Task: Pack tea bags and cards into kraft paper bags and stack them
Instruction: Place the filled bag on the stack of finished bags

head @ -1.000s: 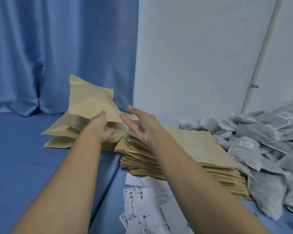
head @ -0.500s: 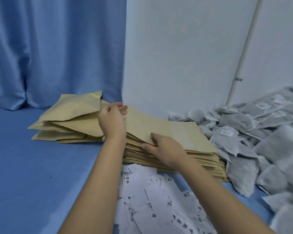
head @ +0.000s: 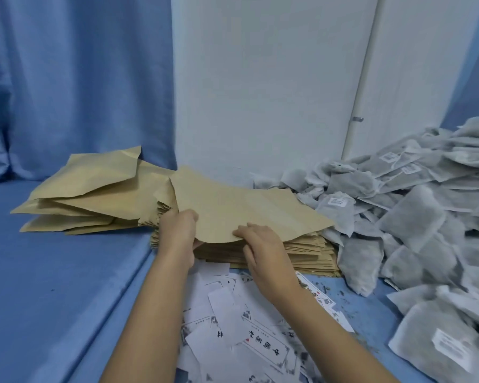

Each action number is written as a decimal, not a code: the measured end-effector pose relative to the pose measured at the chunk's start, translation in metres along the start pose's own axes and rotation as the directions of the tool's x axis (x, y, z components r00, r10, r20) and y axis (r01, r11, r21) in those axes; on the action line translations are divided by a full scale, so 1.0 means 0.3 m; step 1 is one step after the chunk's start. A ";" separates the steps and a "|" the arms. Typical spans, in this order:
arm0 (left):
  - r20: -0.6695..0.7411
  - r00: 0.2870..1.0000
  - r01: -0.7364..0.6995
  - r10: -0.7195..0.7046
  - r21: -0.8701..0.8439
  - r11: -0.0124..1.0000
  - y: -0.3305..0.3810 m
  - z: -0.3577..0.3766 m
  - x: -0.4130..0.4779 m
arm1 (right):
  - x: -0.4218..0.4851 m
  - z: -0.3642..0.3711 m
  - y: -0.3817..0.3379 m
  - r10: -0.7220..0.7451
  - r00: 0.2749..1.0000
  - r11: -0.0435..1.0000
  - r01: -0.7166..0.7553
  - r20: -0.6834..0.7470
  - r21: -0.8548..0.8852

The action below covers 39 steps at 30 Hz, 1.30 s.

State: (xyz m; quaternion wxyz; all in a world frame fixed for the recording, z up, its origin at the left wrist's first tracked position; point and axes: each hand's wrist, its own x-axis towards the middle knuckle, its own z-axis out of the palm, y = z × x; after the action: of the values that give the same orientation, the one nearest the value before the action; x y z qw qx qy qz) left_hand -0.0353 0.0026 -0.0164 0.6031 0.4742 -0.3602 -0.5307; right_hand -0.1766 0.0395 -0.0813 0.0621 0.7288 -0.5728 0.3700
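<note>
Kraft paper bag (head: 246, 208) lies atop the flat stack (head: 304, 252) on the blue worktop (head: 53, 277), its near edge curling upward. The left hand (head: 177, 230) and right hand (head: 263, 244) both pinch that edge. Cards (head: 249, 333) lie just in front, and tea bags (head: 415, 228) are heaped to the right.

Only 2 bare forearms show, left forearm (head: 155, 313) and right forearm (head: 329, 341), uncovered as far up as you can see. The left hand (head: 177, 230) and right hand (head: 263, 247) are bare too, nails too blurry to make out
</note>
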 end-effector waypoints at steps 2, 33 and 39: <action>-0.011 0.984 -0.175 0.176 0.045 0.983 -0.018 0.003 0.002 | -0.004 0.011 0.001 0.051 0.999 0.997 -0.052 -0.007 -0.054; 0.620 0.672 -0.723 0.405 0.669 0.174 -0.243 0.164 -0.182 | -0.072 -0.096 0.022 0.659 0.685 -0.175 -0.263 0.311 0.949; 0.648 0.612 -0.739 0.454 0.673 0.035 -0.233 0.173 -0.204 | -0.057 -0.112 0.009 0.713 0.595 -0.263 -0.265 0.371 0.928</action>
State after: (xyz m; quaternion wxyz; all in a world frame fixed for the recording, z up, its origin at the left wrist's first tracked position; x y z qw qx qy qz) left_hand -0.1157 0.0537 -0.0637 0.3419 0.4484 -0.8257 0.0163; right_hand -0.1960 0.0694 -0.0686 -0.5158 0.1666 -0.3792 0.7500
